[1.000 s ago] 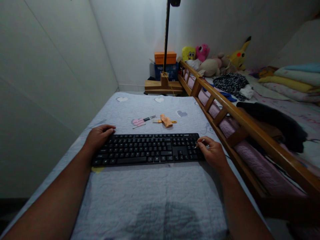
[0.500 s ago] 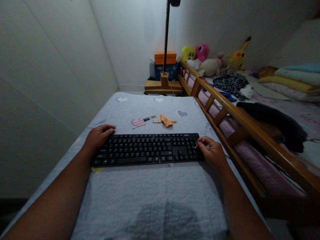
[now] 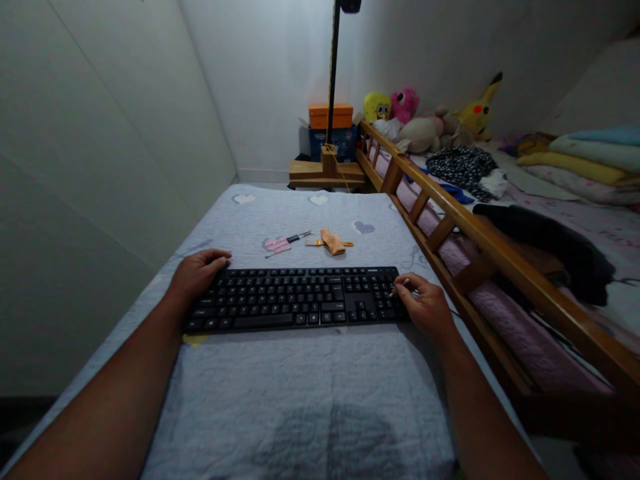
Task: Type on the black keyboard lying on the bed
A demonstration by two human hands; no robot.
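Note:
A black keyboard point(image 3: 280, 297) lies across the quilted cloth point(image 3: 310, 387). At its left end rests my left hand point(image 3: 200, 273), thumb and fingers along the upper left corner. My right hand point(image 3: 423, 300) is at the number pad, its fingers pinched on a thin white swab point(image 3: 400, 285) whose tip reaches the keys. Beyond the keyboard lie tweezers point(image 3: 299, 237) with a dark grip, a thin white stick point(image 3: 278, 253), and a folded orange cloth point(image 3: 332, 242) over a yellow-handled brush point(image 3: 349, 244).
A wooden bed rail point(image 3: 460, 220) runs along the right side. Past it are plush toys point(image 3: 420, 133), folded blankets point(image 3: 590, 160) and dark clothes point(image 3: 555, 247). A wooden stand point(image 3: 327, 175) with a black pole and an orange box point(image 3: 331, 115) are at the back.

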